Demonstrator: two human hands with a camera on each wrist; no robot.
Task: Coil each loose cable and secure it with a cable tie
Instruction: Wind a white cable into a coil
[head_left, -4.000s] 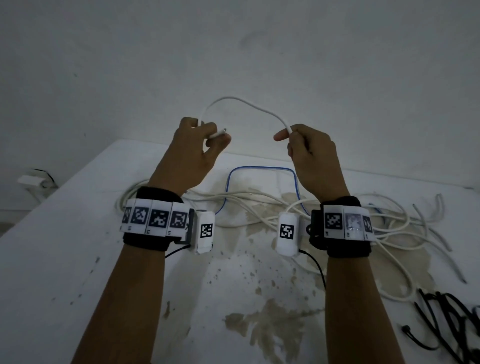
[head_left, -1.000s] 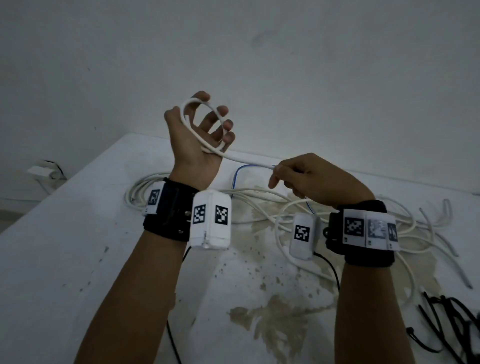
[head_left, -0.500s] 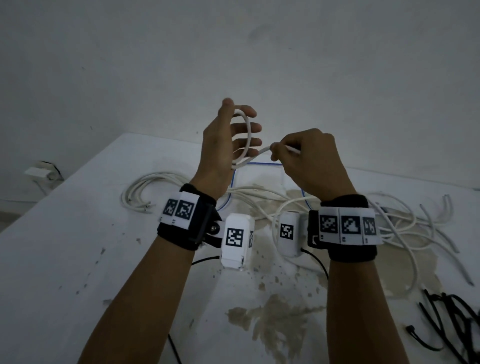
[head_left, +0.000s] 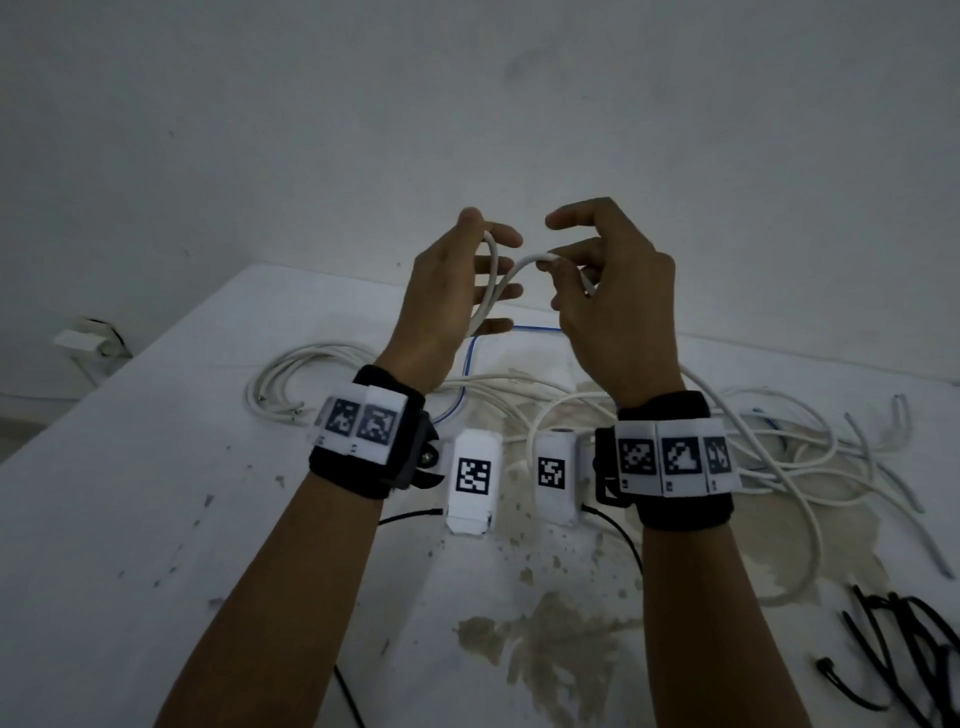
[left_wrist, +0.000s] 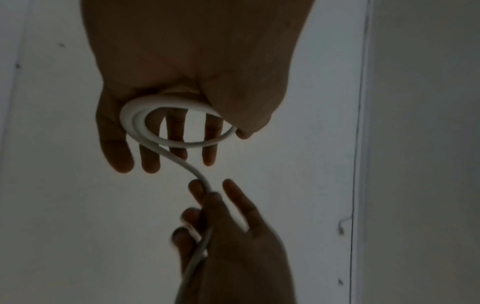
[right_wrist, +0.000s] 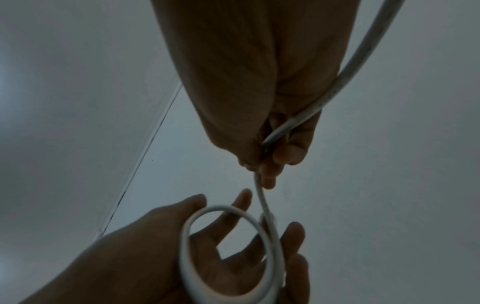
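Note:
A white cable is looped round my raised left hand, whose fingers are spread straight. In the left wrist view the loop shows as about two turns lying across the palm under the thumb. My right hand is level with the left and just to its right. It pinches the cable between thumb and fingers with the index finger lifted. In the right wrist view the cable runs through my right hand to the loop on my left hand. The rest trails down over my right wrist to the table.
The stained white table carries a tangle of loose white cables, a blue cable and a white bundle at the left. Black ties lie at the front right. A wall stands close behind.
My right hand has risen from low beside the left wrist to level with the left hand's fingers, carrying the cable round it. The left hand has turned its back toward me.

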